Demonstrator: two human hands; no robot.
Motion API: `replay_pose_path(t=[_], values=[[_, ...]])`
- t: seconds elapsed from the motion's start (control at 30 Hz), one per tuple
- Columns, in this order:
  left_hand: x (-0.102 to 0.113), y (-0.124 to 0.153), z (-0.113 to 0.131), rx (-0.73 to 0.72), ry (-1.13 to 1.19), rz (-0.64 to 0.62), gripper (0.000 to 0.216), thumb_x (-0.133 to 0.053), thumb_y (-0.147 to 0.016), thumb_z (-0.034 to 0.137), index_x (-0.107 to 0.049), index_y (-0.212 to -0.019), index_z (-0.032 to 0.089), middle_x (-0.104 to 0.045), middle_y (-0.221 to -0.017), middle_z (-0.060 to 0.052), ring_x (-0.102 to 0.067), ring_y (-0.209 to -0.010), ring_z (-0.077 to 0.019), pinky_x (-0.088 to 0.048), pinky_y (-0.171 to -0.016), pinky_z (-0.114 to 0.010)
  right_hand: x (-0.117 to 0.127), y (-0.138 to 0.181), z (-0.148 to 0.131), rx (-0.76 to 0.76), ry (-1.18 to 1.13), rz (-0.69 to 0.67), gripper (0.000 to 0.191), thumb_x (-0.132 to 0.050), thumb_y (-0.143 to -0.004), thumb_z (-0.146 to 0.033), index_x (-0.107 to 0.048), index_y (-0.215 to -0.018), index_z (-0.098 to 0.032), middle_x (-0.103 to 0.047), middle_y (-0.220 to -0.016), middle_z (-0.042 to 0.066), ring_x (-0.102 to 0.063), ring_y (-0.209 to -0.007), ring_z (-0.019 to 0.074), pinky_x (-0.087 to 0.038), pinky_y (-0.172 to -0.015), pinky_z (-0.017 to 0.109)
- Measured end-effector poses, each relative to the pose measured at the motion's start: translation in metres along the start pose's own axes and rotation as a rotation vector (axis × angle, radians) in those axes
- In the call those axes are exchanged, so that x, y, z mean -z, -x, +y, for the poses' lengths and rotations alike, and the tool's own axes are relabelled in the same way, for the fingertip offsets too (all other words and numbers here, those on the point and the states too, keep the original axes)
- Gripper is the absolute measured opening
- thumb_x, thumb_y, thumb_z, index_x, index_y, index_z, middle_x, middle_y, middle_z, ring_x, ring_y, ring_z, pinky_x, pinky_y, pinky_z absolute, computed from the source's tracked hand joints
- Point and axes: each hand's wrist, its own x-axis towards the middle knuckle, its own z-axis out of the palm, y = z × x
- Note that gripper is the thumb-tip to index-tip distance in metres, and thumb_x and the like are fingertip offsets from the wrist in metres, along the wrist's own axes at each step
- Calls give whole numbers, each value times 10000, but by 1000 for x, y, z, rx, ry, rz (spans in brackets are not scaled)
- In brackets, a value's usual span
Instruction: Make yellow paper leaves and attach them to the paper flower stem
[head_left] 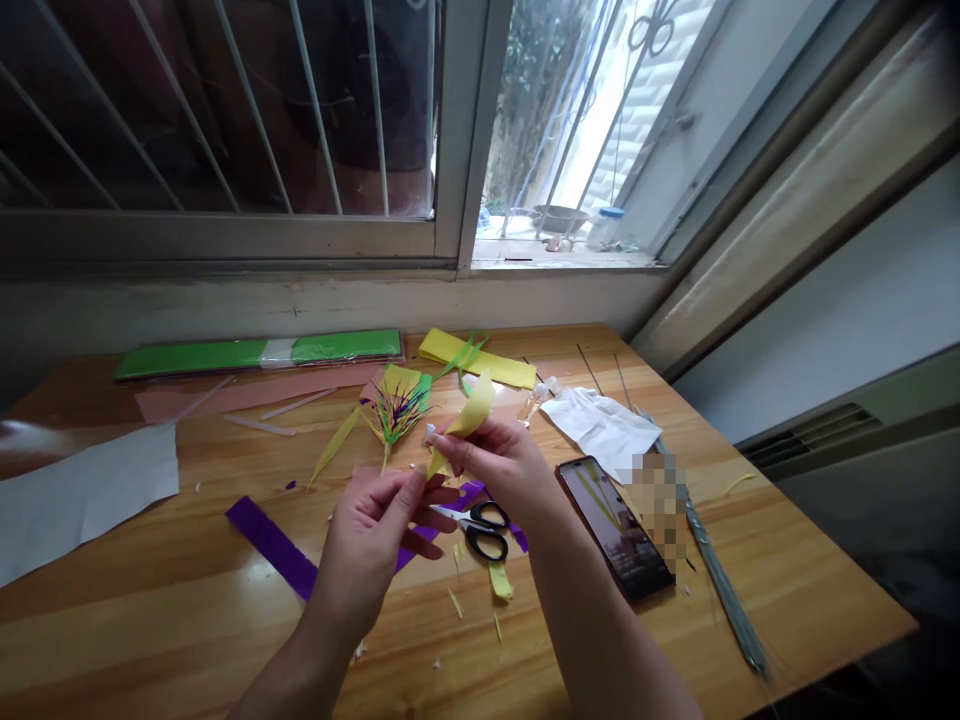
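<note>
My left hand (379, 515) pinches the lower end of a yellow crepe paper strip (474, 408) between thumb and index finger, its other fingers loosely spread. Higher up on the same strip, my right hand (495, 462) grips it with thumb and fingertips. The strip's upper end curls above the right hand. A small white bit (430, 430) shows by the right fingertips; I cannot tell what it is. Black-handled scissors (486, 532) lie just beyond the left fingers, over a purple paper strip (274, 545). Behind the hands rests a fringed yellow, green and purple paper flower (394, 412).
A green paper pack (225, 356) and a folded yellow crepe roll (480, 360) lie along the wall. To the right are a phone (615, 525), white tissue (600, 428) and a wire bundle (724, 580). White paper (90, 495) lies left; yellow scraps (500, 582) lie in front.
</note>
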Motion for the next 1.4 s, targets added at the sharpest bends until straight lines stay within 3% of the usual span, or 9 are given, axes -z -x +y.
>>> replay_pose_path(t=[0.2, 0.33, 0.57, 0.7, 0.8, 0.93, 1.1, 1.4], values=[[2, -1, -1, 36, 18, -8, 307, -683, -687, 412, -697, -785, 122, -706, -716, -82, -623, -549, -136, -487, -412, -196, 1, 0, 0, -13, 11, -7, 109, -689, -710, -280, -666, -715, -174, -544, -603, -31, -438, -547, 74, -363, -517, 217], [4, -3, -1, -45, -13, 45, 344, -680, -685, 411, -674, -919, 159, -691, -882, -80, -644, -647, -158, -505, -428, -211, 5, -2, 0, -17, 1, -21, 130, -685, -715, -298, -665, -728, -170, -571, -631, -18, -472, -565, 81, -381, -527, 218], [8, -8, -11, -574, -475, 256, 283, -708, -682, 298, -662, -948, 213, -592, -986, -36, -608, -718, -125, -547, -573, -236, 1, -3, 4, -10, 42, 95, 185, -681, -714, -339, -641, -714, -158, -550, -613, -20, -463, -547, 84, -364, -504, 218], [11, -9, -14, -862, -673, 337, 130, -700, -700, 222, -655, -818, 192, -602, -883, -26, -599, -726, -131, -544, -574, -240, -7, -2, 6, 38, 42, 85, 166, -689, -710, -317, -626, -679, -167, -537, -603, -33, -451, -548, 80, -369, -527, 214], [15, -10, -13, -978, -773, 322, 61, -696, -704, 171, -635, -713, 176, -614, -765, -16, -592, -679, -120, -523, -544, -219, -9, -2, 7, 29, 54, 68, 177, -691, -709, -318, -609, -660, -169, -507, -579, -45, -430, -534, 78, -354, -514, 211], [18, -12, -12, -1039, -837, 335, 72, -694, -705, 155, -623, -698, 168, -622, -743, -13, -600, -659, -113, -508, -536, -208, -9, -2, 8, 27, 93, 92, 211, -683, -715, -339, -594, -635, -166, -486, -561, -47, -417, -526, 81, -342, -503, 215], [18, -15, -14, -1147, -898, 388, 108, -702, -688, 148, -600, -711, 177, -654, -781, -20, -634, -736, -139, -511, -635, -242, -8, -2, 8, 18, 99, 108, 227, -677, -721, -364, -599, -639, -167, -490, -565, -38, -419, -531, 87, -350, -505, 219], [10, -7, -15, -923, -861, 348, 43, -620, -747, 211, -578, -743, 218, -669, -819, -20, -626, -750, -161, -505, -690, -283, -7, -2, 9, -6, 88, 79, 197, -676, -720, -351, -618, -662, -172, -512, -583, -35, -424, -538, 84, -349, -509, 216]])
